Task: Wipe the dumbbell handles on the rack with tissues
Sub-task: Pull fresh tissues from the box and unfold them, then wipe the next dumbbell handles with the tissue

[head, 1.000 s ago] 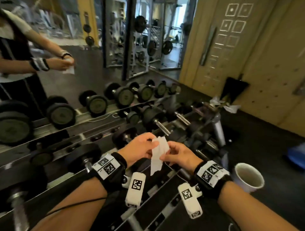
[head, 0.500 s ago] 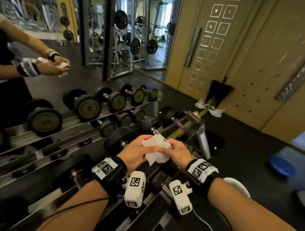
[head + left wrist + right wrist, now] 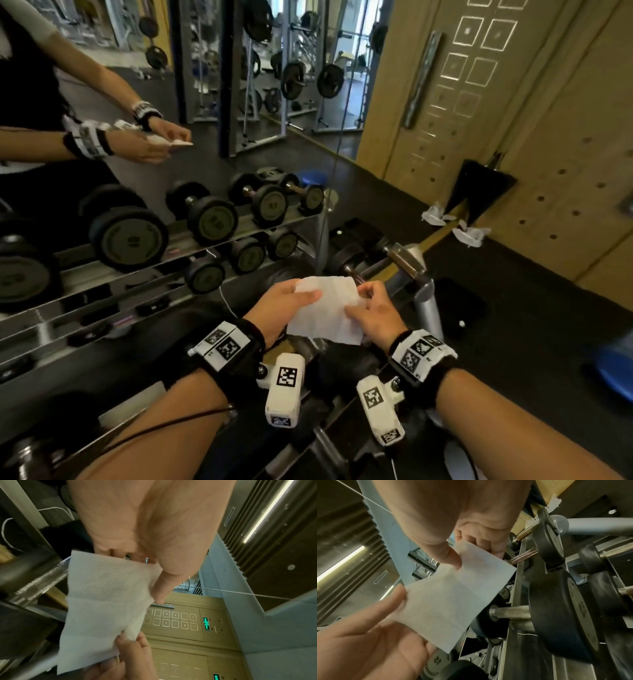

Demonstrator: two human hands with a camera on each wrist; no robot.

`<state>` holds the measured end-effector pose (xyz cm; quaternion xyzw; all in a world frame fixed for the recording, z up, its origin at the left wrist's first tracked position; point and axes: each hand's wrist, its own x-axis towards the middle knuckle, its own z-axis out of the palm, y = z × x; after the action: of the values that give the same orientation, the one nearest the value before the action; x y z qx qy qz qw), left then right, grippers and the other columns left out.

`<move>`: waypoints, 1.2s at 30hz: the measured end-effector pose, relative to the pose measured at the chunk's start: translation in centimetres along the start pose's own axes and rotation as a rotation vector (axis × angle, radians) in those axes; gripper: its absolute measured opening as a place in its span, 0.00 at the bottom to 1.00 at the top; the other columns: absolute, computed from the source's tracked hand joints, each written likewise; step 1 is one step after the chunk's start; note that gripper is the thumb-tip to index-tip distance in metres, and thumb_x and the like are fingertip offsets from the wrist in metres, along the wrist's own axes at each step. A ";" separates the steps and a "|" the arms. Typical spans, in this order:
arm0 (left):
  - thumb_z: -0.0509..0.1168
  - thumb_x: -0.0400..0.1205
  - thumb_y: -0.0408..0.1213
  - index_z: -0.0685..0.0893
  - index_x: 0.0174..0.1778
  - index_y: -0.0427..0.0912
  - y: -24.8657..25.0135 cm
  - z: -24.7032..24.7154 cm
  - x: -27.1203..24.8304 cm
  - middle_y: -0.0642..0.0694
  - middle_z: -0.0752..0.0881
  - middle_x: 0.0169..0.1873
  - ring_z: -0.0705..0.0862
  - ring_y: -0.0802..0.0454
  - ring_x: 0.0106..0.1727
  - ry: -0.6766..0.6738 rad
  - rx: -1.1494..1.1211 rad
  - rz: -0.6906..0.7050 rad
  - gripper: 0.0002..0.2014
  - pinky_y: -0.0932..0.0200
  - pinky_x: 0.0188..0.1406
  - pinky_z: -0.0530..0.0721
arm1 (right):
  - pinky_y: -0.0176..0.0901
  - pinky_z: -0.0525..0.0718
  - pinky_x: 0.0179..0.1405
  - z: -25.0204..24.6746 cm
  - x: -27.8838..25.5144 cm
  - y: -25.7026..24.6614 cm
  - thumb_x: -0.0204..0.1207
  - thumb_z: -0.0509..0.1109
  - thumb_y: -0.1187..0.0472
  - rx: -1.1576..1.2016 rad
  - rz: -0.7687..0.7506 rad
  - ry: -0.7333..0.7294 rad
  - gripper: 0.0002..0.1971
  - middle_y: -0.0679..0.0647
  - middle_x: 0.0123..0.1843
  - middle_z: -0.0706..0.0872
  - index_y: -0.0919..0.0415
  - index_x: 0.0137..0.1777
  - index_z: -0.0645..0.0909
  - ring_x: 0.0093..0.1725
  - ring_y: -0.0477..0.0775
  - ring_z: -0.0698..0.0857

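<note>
I hold a white tissue (image 3: 325,310) spread flat between both hands, just above the dumbbell rack (image 3: 424,305). My left hand (image 3: 305,296) pinches its left edge, thumb on top. My right hand (image 3: 358,301) pinches the right edge. In the left wrist view the tissue (image 3: 106,608) hangs from my left thumb beside a knurled steel handle (image 3: 42,580). The right wrist view shows the tissue (image 3: 453,599) in front of a black dumbbell (image 3: 556,622) with a bare metal handle (image 3: 511,613). Neither hand touches a dumbbell.
A wall mirror (image 3: 205,154) on the left reflects the rack, its dumbbells and me. Crumpled used tissues (image 3: 435,216) lie on the dark floor by a black dustpan (image 3: 479,192) against the wooden wall. A blue object (image 3: 613,370) lies at the right edge.
The tissue hung as a narrow strip, was then bunched between my hands, and is now pulled out flat. My view has moved further right along the rack.
</note>
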<state>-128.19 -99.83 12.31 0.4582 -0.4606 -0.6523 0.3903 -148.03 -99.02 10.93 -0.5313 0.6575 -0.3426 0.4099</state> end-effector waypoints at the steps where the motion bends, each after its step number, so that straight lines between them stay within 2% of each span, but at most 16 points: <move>1: 0.68 0.83 0.34 0.86 0.61 0.40 -0.2 1.0 1.3 0.40 0.91 0.54 0.89 0.45 0.57 0.036 0.028 0.007 0.11 0.50 0.56 0.87 | 0.51 0.83 0.44 -0.6 1.5 0.4 0.74 0.73 0.61 -0.002 0.022 -0.007 0.18 0.55 0.54 0.80 0.48 0.58 0.69 0.51 0.58 0.83; 4: 0.69 0.81 0.35 0.81 0.65 0.42 -0.9 3.7 5.9 0.42 0.87 0.60 0.84 0.43 0.64 0.210 0.307 0.087 0.16 0.41 0.68 0.81 | 0.47 0.81 0.49 -2.9 6.2 1.4 0.73 0.74 0.68 0.028 0.030 -0.011 0.22 0.58 0.59 0.79 0.55 0.63 0.70 0.56 0.60 0.81; 7: 0.69 0.82 0.34 0.69 0.78 0.54 -0.6 5.8 9.9 0.48 0.84 0.59 0.84 0.48 0.60 0.401 0.417 0.147 0.29 0.47 0.65 0.82 | 0.55 0.82 0.65 -6.5 10.4 1.9 0.74 0.72 0.72 0.093 -0.048 -0.086 0.29 0.62 0.62 0.79 0.53 0.74 0.71 0.62 0.62 0.80; 9: 0.65 0.85 0.33 0.63 0.82 0.61 -0.6 7.2 12.1 0.47 0.87 0.57 0.86 0.49 0.52 0.427 0.397 0.151 0.32 0.47 0.62 0.84 | 0.47 0.80 0.68 -9.3 12.6 2.4 0.77 0.70 0.72 0.137 -0.125 -0.205 0.28 0.58 0.64 0.82 0.52 0.76 0.75 0.63 0.55 0.81; 11: 0.63 0.86 0.30 0.77 0.75 0.54 -0.7 8.7 13.9 0.45 0.87 0.62 0.87 0.50 0.55 0.425 0.368 0.164 0.23 0.52 0.62 0.85 | 0.37 0.82 0.61 -11.7 14.7 3.1 0.80 0.68 0.72 0.152 -0.163 -0.340 0.20 0.57 0.65 0.86 0.57 0.70 0.81 0.61 0.51 0.84; 14: 0.66 0.84 0.30 0.88 0.60 0.45 -0.8 11.1 15.7 0.42 0.90 0.55 0.88 0.60 0.47 0.435 0.340 0.128 0.12 0.71 0.46 0.83 | 0.43 0.85 0.62 -14.4 17.9 4.1 0.80 0.70 0.70 0.080 -0.159 -0.478 0.18 0.57 0.64 0.87 0.58 0.68 0.82 0.62 0.54 0.86; 16: 0.75 0.78 0.36 0.88 0.59 0.47 -0.6 12.3 16.4 0.47 0.91 0.51 0.87 0.64 0.44 0.444 0.365 0.056 0.13 0.71 0.44 0.82 | 0.51 0.86 0.64 -15.6 19.7 4.5 0.78 0.72 0.70 0.017 -0.159 -0.534 0.19 0.59 0.62 0.88 0.61 0.69 0.82 0.61 0.57 0.87; 18: 0.82 0.70 0.41 0.89 0.56 0.50 -0.3 13.2 17.0 0.54 0.89 0.48 0.86 0.63 0.46 0.453 0.528 -0.021 0.19 0.69 0.48 0.80 | 0.52 0.87 0.59 -16.2 20.9 4.6 0.76 0.75 0.69 -0.084 -0.210 -0.536 0.16 0.58 0.55 0.91 0.60 0.63 0.86 0.56 0.56 0.89; 21: 0.80 0.71 0.47 0.92 0.46 0.53 0.0 13.9 17.7 0.59 0.88 0.39 0.82 0.63 0.44 0.521 0.827 -0.093 0.10 0.71 0.43 0.76 | 0.42 0.81 0.48 -16.5 21.9 4.5 0.71 0.80 0.61 -0.278 -0.338 -0.480 0.03 0.51 0.42 0.89 0.54 0.42 0.89 0.44 0.49 0.87; 23: 0.78 0.71 0.52 0.91 0.35 0.54 -0.3 13.9 17.9 0.56 0.89 0.34 0.84 0.58 0.44 0.573 0.868 -0.110 0.07 0.68 0.38 0.77 | 0.40 0.76 0.46 -16.6 22.2 4.6 0.70 0.81 0.59 -0.350 -0.385 -0.443 0.10 0.53 0.44 0.84 0.50 0.33 0.83 0.44 0.51 0.83; 25: 0.78 0.71 0.53 0.87 0.29 0.57 -0.9 13.7 17.9 0.58 0.86 0.36 0.79 0.55 0.51 0.625 0.849 -0.058 0.10 0.64 0.51 0.74 | 0.42 0.76 0.47 -16.5 22.4 4.8 0.72 0.78 0.61 -0.280 -0.356 -0.436 0.14 0.58 0.49 0.83 0.50 0.30 0.78 0.47 0.57 0.84; 27: 0.79 0.71 0.51 0.86 0.32 0.56 -1.4 13.7 18.0 0.58 0.83 0.45 0.76 0.57 0.57 0.660 0.759 0.001 0.09 0.62 0.62 0.70 | 0.47 0.78 0.47 -16.3 22.8 5.4 0.75 0.75 0.63 -0.176 -0.242 -0.433 0.14 0.61 0.46 0.85 0.53 0.32 0.76 0.47 0.62 0.84; 29: 0.78 0.74 0.49 0.86 0.35 0.53 -1.9 14.4 18.5 0.53 0.86 0.41 0.84 0.54 0.49 0.648 0.642 0.029 0.08 0.62 0.48 0.79 | 0.51 0.83 0.48 -15.9 23.1 6.1 0.77 0.73 0.63 -0.097 -0.116 -0.412 0.10 0.64 0.42 0.84 0.61 0.36 0.77 0.47 0.66 0.84; 32: 0.76 0.76 0.45 0.83 0.41 0.48 -2.3 16.2 20.0 0.50 0.85 0.34 0.84 0.52 0.39 0.699 0.581 0.066 0.08 0.57 0.38 0.83 | 0.71 0.84 0.59 -14.8 23.7 7.1 0.77 0.73 0.65 -0.007 0.024 -0.364 0.10 0.73 0.53 0.87 0.74 0.51 0.82 0.57 0.73 0.85; 34: 0.74 0.77 0.43 0.82 0.42 0.48 -2.8 17.6 21.3 0.53 0.84 0.34 0.82 0.57 0.37 0.732 0.592 0.078 0.07 0.64 0.35 0.79 | 0.70 0.87 0.55 -14.2 24.1 7.7 0.79 0.72 0.67 0.089 0.116 -0.364 0.11 0.74 0.57 0.87 0.74 0.57 0.83 0.57 0.72 0.87; 36: 0.73 0.79 0.42 0.82 0.41 0.50 -3.6 18.9 22.5 0.55 0.84 0.33 0.80 0.62 0.34 0.708 0.575 0.082 0.05 0.74 0.30 0.74 | 0.60 0.90 0.47 -13.7 24.9 8.5 0.82 0.69 0.65 0.258 0.216 -0.440 0.12 0.72 0.58 0.87 0.72 0.60 0.82 0.55 0.70 0.89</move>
<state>-152.85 -115.21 6.40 0.7241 -0.4789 -0.2853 0.4061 -166.41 -121.50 4.96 -0.4634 0.5564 -0.2542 0.6412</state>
